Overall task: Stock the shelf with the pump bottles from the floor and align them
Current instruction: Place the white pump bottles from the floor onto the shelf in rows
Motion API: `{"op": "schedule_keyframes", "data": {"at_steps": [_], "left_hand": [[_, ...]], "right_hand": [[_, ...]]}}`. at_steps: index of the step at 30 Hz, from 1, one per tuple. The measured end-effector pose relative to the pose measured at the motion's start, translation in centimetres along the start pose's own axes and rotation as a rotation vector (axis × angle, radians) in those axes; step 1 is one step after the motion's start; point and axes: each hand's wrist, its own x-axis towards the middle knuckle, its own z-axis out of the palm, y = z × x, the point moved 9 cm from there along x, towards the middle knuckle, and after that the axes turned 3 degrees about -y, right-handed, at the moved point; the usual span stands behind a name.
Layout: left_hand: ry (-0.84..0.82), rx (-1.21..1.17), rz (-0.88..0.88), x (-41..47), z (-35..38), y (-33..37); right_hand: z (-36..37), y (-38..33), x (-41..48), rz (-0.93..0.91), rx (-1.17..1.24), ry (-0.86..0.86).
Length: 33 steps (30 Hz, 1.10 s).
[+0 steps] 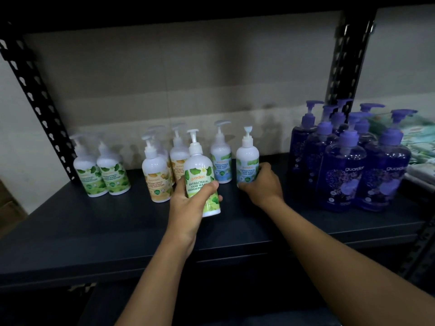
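My left hand [188,203] grips a white pump bottle with a green label [200,170], held tilted a little above the dark shelf board [117,227]. My right hand [261,184] is curled round the base of a blue-label pump bottle [247,161] that stands on the shelf. A second blue-label bottle [220,156] stands just left of it. Yellow-label bottles [155,175] stand behind my left hand. Two green-label bottles [101,172] stand side by side at the far left.
Several large purple pump bottles [348,161] crowd the right part of the shelf, with green-patterned packs [416,142] beyond them. Black perforated uprights [35,97] frame the shelf on both sides. A plain wall backs it.
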Motion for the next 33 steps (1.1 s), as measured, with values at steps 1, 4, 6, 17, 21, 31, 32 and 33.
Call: {"op": "schedule_keyframes", "data": {"at_steps": [1, 4, 6, 17, 21, 31, 32, 33], "left_hand": [[0.003, -0.001, -0.004, 0.1, 0.0, -0.1], [0.003, -0.009, -0.012, 0.3, 0.1, -0.5], [0.005, -0.019, -0.015, 0.3, 0.1, -0.6], [0.010, -0.032, -0.023, 0.6, 0.2, -1.0], [0.013, -0.034, -0.033, 0.6, 0.3, -1.2], [0.018, -0.041, -0.036, 0.7, 0.3, -1.3], [0.016, -0.041, -0.036, 0.7, 0.3, -1.3], [0.015, -0.040, -0.037, 0.6, 0.3, -1.3]], "right_hand": [[0.1, 0.0, 0.3, -0.009, -0.001, 0.002], [0.6, 0.0, 1.0, -0.026, 0.000, 0.005], [0.8, 0.0, 1.4, -0.032, -0.007, 0.014], [1.5, 0.1, 2.6, -0.028, -0.122, 0.032], [1.6, 0.0, 2.6, -0.030, -0.140, 0.028], [1.6, 0.1, 2.7, -0.033, -0.156, 0.031], [1.6, 0.1, 2.7, -0.032, -0.151, 0.029], [1.6, 0.1, 2.7, -0.030, -0.144, 0.028]]}}
